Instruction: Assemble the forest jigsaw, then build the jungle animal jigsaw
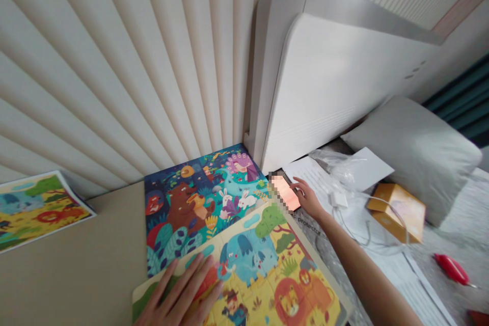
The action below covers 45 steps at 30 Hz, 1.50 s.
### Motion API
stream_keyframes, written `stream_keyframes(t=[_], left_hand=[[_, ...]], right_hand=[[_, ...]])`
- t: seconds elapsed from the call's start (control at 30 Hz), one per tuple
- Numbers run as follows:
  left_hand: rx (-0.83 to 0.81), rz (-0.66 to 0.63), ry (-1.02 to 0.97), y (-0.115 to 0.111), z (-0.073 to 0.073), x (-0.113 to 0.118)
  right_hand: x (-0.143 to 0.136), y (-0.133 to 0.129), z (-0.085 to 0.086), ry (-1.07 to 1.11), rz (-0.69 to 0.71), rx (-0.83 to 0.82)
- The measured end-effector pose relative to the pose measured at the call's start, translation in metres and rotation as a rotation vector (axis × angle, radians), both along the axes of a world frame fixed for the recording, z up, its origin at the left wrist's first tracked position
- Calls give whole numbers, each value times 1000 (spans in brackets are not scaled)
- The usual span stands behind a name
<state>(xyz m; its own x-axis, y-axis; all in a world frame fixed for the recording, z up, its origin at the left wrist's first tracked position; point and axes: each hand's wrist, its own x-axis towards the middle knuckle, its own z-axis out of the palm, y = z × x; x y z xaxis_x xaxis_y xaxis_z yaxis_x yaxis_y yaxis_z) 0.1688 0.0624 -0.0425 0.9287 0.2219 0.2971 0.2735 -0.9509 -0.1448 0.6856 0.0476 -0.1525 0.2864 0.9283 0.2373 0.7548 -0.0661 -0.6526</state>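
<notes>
My left hand (182, 293) lies flat with spread fingers on a jigsaw puzzle (254, 277) showing blue elephants and lions on a yellow ground. This puzzle overlaps a darker animal picture (198, 198) with a bear, rabbits and a peacock. My right hand (306, 198) reaches out to a phone (286, 191) with a lit orange-pink screen, partly blurred out. Its fingers are extended and touch or hover over the phone's right side; I cannot tell which.
A printed picture sheet (42, 209) lies on the beige surface (76, 270) at left. On the right are papers (416, 285), clear plastic, a white charger (338, 199) with cable, a yellow box (397, 211), a red-handled tool (452, 269) and a grey pillow (412, 147). A white headboard (336, 71) stands behind.
</notes>
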Motion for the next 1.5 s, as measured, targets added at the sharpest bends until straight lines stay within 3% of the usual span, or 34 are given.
stream_keyframes(t=[0.13,0.27,0.4,0.5,0.6,0.67,0.73,0.9,1.0,1.27,1.5], left_hand=[[31,9,22,-1,13,3],[8,46,29,-5,32,7],[-8,51,-3,-6,41,6],[21,6,-57,-9,30,-2],[69,-63,-113,-21,8,-14],[59,-5,-85,-31,-4,-20],[-28,16,-7,-39,-6,-22],[-380,9,200,-44,23,-22],[-432,10,182,-49,37,-25],[-405,26,154,-72,39,-49],[-402,28,153,-72,44,-50]], right_hand=[[-1,-10,21,-41,-61,67],[-20,-42,68,-62,-128,116],[-81,-100,122,-105,-97,72],[-143,-143,142,-216,-43,-121],[-191,-167,141,-335,39,-274],[-207,-172,135,-390,45,-303],[-211,-170,130,-427,39,-307],[-206,-164,127,-481,19,-278],[-206,-164,127,-491,12,-257],[-205,-160,123,-489,-37,-254],[-210,-154,115,-475,-186,-254]])
